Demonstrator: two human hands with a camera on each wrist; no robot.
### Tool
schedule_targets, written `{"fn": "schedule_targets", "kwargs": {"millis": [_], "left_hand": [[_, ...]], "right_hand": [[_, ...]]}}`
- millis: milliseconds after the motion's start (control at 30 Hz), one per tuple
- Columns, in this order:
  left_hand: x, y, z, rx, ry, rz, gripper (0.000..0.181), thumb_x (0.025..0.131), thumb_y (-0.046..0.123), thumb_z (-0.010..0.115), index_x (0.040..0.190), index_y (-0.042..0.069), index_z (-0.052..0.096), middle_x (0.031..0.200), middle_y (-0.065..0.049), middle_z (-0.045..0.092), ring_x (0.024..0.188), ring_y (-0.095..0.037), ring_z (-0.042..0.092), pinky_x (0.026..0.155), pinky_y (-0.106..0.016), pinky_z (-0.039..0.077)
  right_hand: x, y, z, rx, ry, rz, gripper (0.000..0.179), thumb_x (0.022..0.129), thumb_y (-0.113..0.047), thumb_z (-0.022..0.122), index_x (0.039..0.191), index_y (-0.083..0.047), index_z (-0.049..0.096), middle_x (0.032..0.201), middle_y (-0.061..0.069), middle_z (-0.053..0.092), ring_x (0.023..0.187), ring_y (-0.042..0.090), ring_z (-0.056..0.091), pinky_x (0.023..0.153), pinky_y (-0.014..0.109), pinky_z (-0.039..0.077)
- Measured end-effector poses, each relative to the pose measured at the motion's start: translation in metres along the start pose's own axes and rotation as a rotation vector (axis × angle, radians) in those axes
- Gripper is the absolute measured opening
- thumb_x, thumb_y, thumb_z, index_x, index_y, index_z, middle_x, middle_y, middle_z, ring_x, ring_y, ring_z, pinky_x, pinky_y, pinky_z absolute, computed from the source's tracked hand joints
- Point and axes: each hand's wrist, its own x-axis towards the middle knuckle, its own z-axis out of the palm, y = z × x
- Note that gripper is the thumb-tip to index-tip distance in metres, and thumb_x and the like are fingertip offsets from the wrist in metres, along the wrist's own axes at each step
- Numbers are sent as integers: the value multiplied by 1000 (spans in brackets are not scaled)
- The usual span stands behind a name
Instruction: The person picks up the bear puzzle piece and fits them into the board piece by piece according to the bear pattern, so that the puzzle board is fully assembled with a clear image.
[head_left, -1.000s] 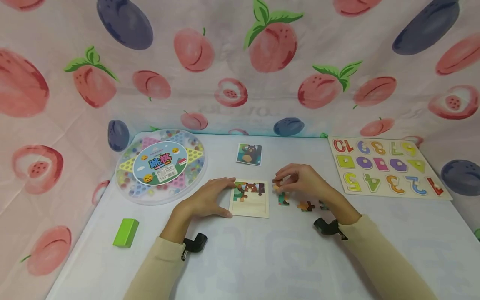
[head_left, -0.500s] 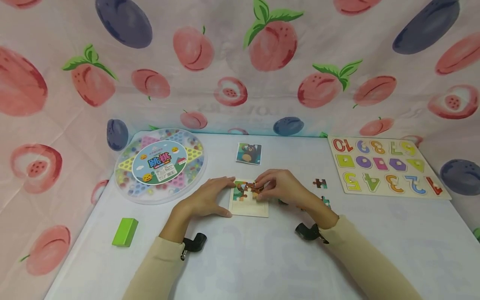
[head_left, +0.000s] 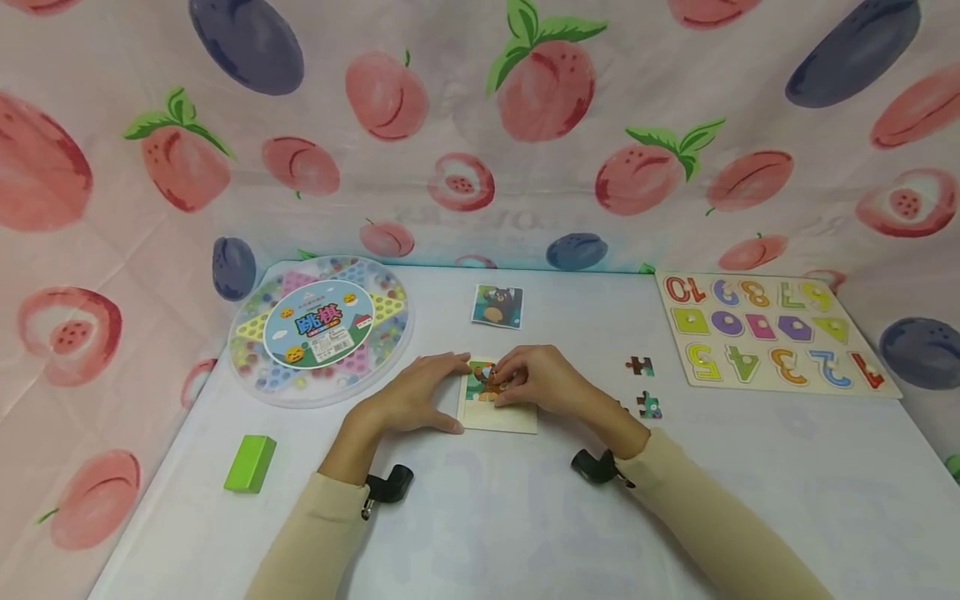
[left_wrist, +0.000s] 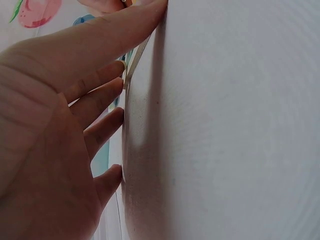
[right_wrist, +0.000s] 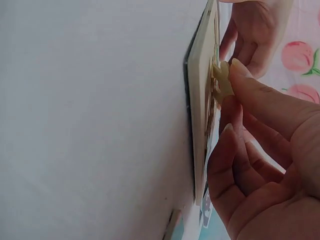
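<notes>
A small wooden jigsaw tray (head_left: 498,421) lies mid-table, its upper part filled with bear-picture pieces and its lower strip bare wood. My left hand (head_left: 411,393) rests along its left side, fingers extended, index fingertip at the upper left corner and thumb at the lower left. Over the tray's right half, my right hand (head_left: 551,379) pinches a jigsaw piece between thumb and fingers. In the right wrist view that puzzle piece (right_wrist: 223,86) shows its pale wood, tilted against the tray's surface. The right hand hides the tray's upper right part in the head view.
Loose pieces lie right of the tray: a brown puzzle piece (head_left: 640,366) and a green one (head_left: 649,405). Behind is a bear picture card (head_left: 497,307). A round Chinese checkers box (head_left: 318,325) and green block (head_left: 251,464) stand left; a number board (head_left: 731,327) lies right.
My right hand has picked up a puzzle piece from right of the tray and carried it left onto the tray, moving further left over the picture. My left hand has stayed put.
</notes>
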Motion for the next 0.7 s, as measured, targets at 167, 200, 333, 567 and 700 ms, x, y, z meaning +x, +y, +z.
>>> {"fn": "schedule_targets", "kwargs": {"millis": [167, 200, 333, 567, 700], "left_hand": [[0, 0, 0, -2, -1, -3, 78, 76, 28, 91, 143, 13, 54, 166, 0, 38, 158, -30, 27, 131, -54, 23], [0, 0, 0, -2, -1, -4, 78, 76, 28, 91, 143, 13, 54, 166, 0, 38, 158, -30, 27, 131, -54, 23], [0, 1, 0, 0, -3, -11, 78, 76, 28, 91, 143, 13, 54, 166, 0, 39, 158, -30, 27, 131, -53, 22], [0, 1, 0, -5, -3, -11, 78, 76, 28, 90, 143, 13, 54, 166, 0, 39, 158, -30, 27, 131, -54, 23], [0, 0, 0, -8, 0, -11, 78, 76, 28, 91, 143, 14, 54, 166, 1, 38, 158, -30, 27, 131, -54, 23]], "right_hand": [[2, -1, 1, -10, -3, 13, 22, 80, -18, 87, 99, -9, 82, 112, 8, 76, 82, 7, 68, 69, 16, 57], [2, -1, 1, -9, -3, 14, 22, 80, -18, 87, 99, -9, 82, 112, 8, 77, 82, 7, 68, 68, 16, 57], [3, 0, 2, -12, -4, 13, 21, 79, -18, 88, 98, -9, 83, 110, 8, 76, 84, 8, 66, 68, 17, 55], [4, -1, 2, -11, -21, 30, 20, 78, -16, 89, 96, -11, 82, 106, 5, 75, 86, 9, 63, 69, 16, 54], [5, -5, -1, -21, -49, 44, 21, 76, -13, 89, 94, -8, 80, 106, 8, 73, 80, 8, 62, 67, 16, 53]]}}
